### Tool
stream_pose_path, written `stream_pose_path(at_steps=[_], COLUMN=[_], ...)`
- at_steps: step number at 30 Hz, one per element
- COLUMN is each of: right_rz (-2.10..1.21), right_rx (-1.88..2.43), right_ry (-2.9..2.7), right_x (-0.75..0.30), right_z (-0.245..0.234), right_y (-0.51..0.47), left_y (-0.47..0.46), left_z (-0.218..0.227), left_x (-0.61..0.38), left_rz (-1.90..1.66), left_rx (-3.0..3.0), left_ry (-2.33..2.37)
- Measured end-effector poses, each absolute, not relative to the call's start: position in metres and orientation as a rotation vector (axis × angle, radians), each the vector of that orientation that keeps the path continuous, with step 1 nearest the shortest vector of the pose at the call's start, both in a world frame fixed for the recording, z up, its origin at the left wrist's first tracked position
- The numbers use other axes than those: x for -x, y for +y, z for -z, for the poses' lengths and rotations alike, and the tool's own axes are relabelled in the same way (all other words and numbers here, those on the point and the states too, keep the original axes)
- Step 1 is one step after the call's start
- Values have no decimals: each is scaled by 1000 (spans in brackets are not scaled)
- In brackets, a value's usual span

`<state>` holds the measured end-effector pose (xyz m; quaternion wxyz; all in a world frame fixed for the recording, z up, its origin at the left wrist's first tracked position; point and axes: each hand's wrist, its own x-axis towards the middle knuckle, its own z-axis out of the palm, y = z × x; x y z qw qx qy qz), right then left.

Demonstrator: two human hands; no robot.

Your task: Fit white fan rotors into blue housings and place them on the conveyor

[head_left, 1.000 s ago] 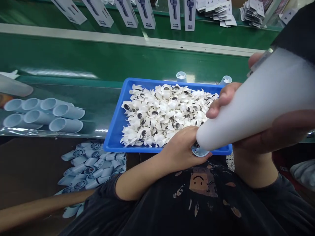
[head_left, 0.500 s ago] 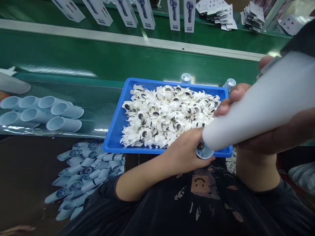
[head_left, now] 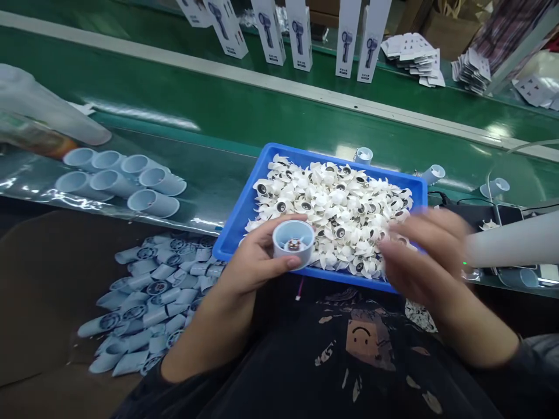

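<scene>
My left hand [head_left: 255,250] grips a light-blue fan housing [head_left: 283,259] in front of my chest, thumb along its near side. Its open end faces up at me, and a small motor with copper-coloured parts [head_left: 294,244] shows inside. A thin wire with a white plug [head_left: 298,297] hangs below it. My right hand [head_left: 428,256] is over the right side of the blue tray [head_left: 238,224], smeared by motion; whether its fingers hold anything I cannot make out. White fan impellers [head_left: 336,201] with dark hub openings fill the tray.
Blue housings [head_left: 155,203] stand in rows on the left bench, and many more lie in a heap [head_left: 152,302] below. Others [head_left: 363,155] sit behind the tray. A white tapered object [head_left: 510,238] juts in at right. Printed boxes [head_left: 299,38] and stacked cards [head_left: 414,55] stand at the back.
The large white tapered object has left my hands and now lies off to the right. My left hand has shifted left with the housing, turned to face up; my right hand has come over the tray.
</scene>
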<state>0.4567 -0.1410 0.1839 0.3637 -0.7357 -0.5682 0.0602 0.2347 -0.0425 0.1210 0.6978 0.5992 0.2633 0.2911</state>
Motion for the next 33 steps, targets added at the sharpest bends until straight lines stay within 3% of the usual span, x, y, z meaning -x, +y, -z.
stream_pose_path(at_steps=[4, 6, 21, 33], right_rz=[-49, -48, -146, -45], right_rx=[2155, 2261, 2699, 2590], right_ry=[-2426, -2562, -2194, -2015], right_x=[-449, -445, -436, -431], right_z=[-175, -174, -167, -175], right_y=[-76, -53, -37, -67], left_y=[-53, -56, -59, -63], left_z=[-119, -115, -118, -114], left_x=[-250, -251, -271, -255], left_rz=[-588, -601, -583, -715], left_rx=[-1440, -1470, -1775, -1833], left_ry=[457, 438, 469, 631])
